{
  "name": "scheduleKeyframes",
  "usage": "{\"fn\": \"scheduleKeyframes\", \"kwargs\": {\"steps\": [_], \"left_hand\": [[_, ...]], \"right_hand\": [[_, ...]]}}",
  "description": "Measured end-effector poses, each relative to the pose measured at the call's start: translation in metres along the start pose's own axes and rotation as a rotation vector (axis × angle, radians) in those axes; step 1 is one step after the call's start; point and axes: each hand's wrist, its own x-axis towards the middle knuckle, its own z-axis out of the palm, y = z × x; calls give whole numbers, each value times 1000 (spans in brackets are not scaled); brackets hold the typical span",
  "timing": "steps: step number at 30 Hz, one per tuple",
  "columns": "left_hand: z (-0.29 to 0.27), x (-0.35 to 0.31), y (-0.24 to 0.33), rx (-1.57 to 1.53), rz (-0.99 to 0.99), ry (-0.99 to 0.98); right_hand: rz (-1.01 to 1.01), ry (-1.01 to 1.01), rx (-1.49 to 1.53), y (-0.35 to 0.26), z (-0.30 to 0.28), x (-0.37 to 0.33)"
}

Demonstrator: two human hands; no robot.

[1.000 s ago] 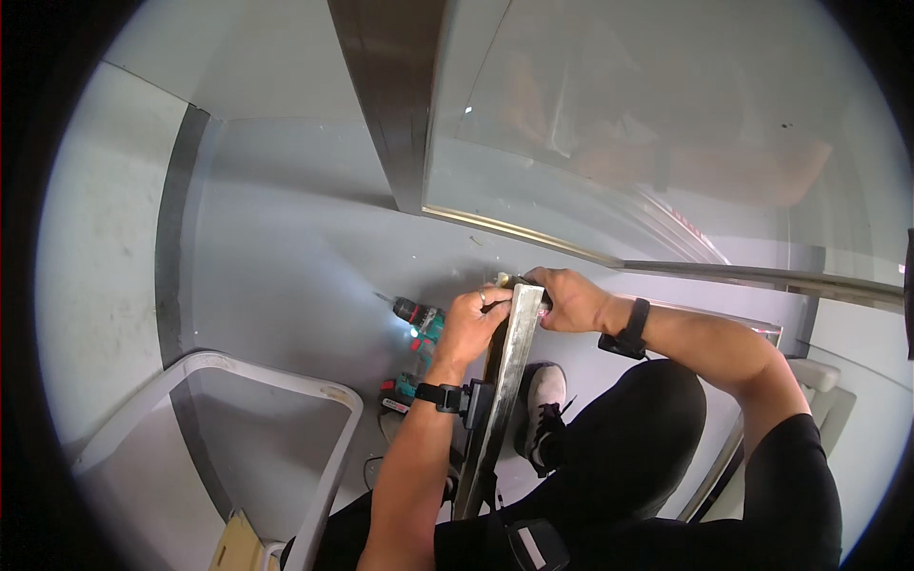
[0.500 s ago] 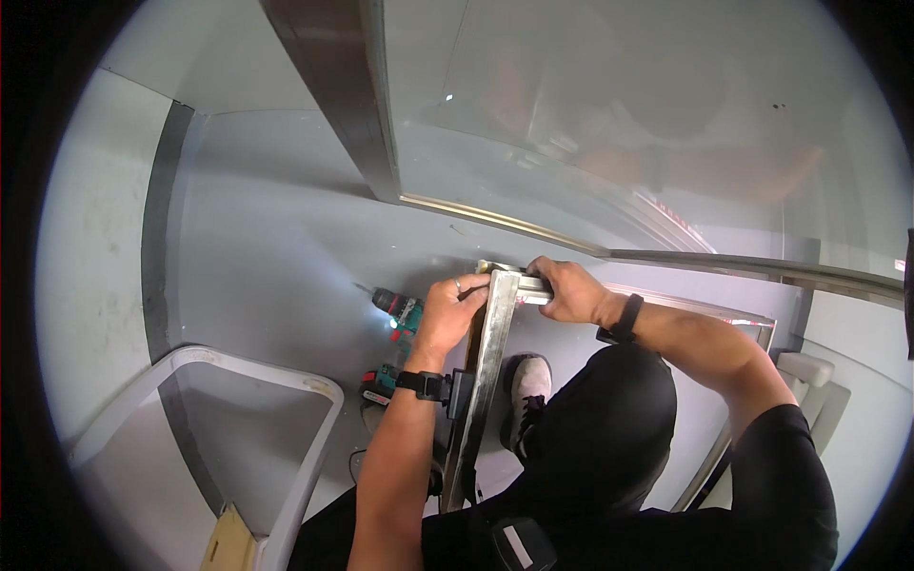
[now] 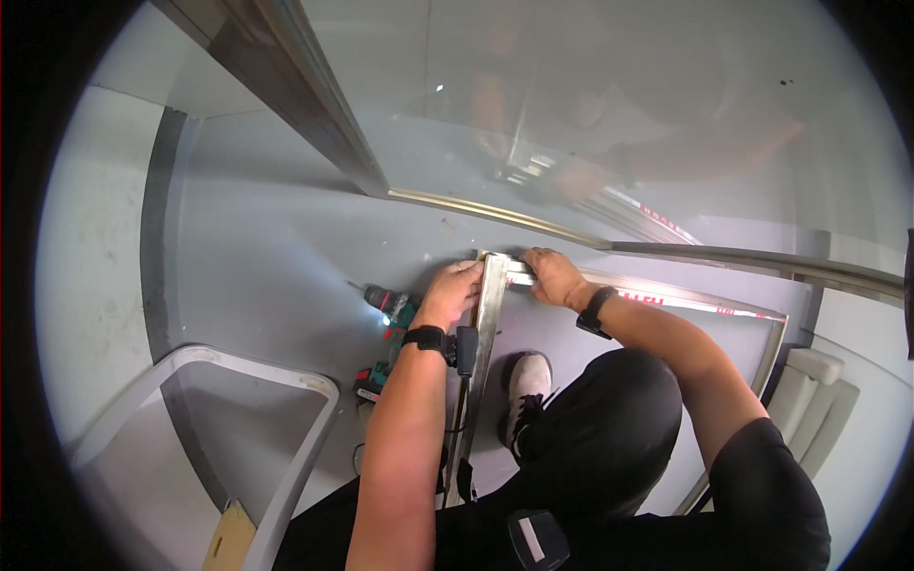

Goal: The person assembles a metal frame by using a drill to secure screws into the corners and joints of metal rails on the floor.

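My left hand (image 3: 455, 293) is closed on the corner of a rectangular metal frame (image 3: 491, 309), its fingers wrapped over the left-hand bar. My right hand (image 3: 560, 278) grips the same corner from the other side, closed over the start of the far bar, which has red marks along it. The frame spreads round my bent knee and one shoe (image 3: 529, 385). Just left of my left hand, a green and black cordless drill (image 3: 402, 312) lies on the floor with its light on. My left forearm hides part of the drill.
Beyond the frame stands a glossy panel (image 3: 609, 114) with a metal edge strip (image 3: 495, 217) and a thick metal post (image 3: 286, 86). At lower left is a white rounded chair-like frame (image 3: 319, 383) beside a yellowish piece (image 3: 230, 538). Pale wall fittings (image 3: 809, 381) stand at right.
Both hands have moved the frame's corner slightly away from me and to the left. The far bar's red marks show more now. The drill stays on the floor.
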Motion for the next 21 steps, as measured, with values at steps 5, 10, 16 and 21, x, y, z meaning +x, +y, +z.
{"fn": "scheduleKeyframes", "kwargs": {"steps": [5,10,16,21], "left_hand": [[6,11,-9,-168,9,14],[5,6,-5,-208,17,-164],[5,-1,25,-228,-179,-219],[29,-7,65,354,-173,-19]], "right_hand": [[46,-7,20,-1,0,-1],[99,-50,74,-6,-11,-3],[31,-91,54,-15,-29,-12],[-9,-24,-17,-12,-27,-15]]}}
